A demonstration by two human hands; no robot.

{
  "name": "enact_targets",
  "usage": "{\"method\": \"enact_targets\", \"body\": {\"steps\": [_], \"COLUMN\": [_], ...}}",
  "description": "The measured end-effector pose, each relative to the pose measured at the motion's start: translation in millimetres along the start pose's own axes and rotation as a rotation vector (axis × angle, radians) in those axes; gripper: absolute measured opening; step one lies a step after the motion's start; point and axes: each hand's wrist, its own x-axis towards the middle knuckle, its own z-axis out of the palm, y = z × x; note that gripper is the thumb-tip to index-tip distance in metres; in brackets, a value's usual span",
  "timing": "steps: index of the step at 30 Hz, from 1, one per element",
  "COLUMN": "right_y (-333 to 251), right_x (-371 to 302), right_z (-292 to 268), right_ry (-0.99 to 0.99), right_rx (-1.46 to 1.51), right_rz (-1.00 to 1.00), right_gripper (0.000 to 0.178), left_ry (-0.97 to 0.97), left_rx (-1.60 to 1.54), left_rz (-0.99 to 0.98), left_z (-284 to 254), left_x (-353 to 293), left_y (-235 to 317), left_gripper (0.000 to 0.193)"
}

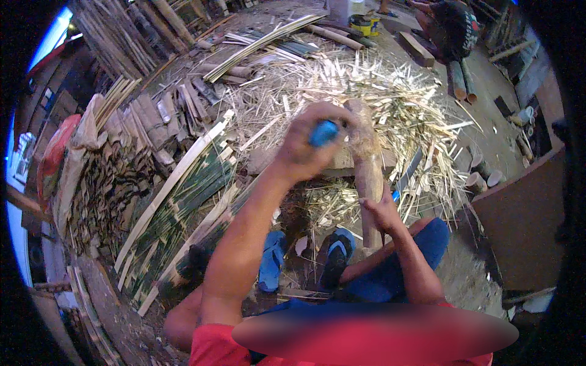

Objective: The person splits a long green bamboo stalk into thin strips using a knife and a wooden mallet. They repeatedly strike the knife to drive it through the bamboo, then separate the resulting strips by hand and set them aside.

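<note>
My left hand (312, 141) is closed round a short blue object (323, 133), perhaps a handle; the rest of it is hidden by the fingers. Just right of that fist stands the upper end of a long wooden club (368, 158), thick at the far end and slimmer toward me. My right hand (383, 210) wraps round its lower part. Beside the club, a knife (410, 169) with a dark blade and a blue handle end lies over the shavings, close to my right hand. A wooden block (342, 165) sits behind the club.
Pale bamboo splints and shavings (403, 91) heap up ahead. Green bamboo strips (195, 189) lie at the left, beside a sack of dark scraps (110, 189). A brown board (519, 219) stands at the right. Another person (448, 27) bends down at the far right.
</note>
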Motion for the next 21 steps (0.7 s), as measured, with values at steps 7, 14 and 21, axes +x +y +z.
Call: {"method": "enact_targets", "body": {"steps": [7, 14, 21], "right_y": [25, 28, 30], "right_x": [8, 8, 11], "right_z": [-32, -39, -34], "right_ry": [-0.005, -0.022, -0.002], "right_rx": [0.049, -0.057, -0.015], "right_rz": [0.133, 0.058, 0.064], "right_gripper": [0.070, 0.081, 0.085], "left_ry": [-0.237, -0.224, -0.150], "left_rx": [-0.012, -0.037, -0.060], "left_rz": [0.319, 0.266, 0.273], "left_z": [134, 142, 139], "left_x": [8, -5, -5], "left_y": [-40, -50, -48], "left_gripper": [0.022, 0.026, 0.025]}}
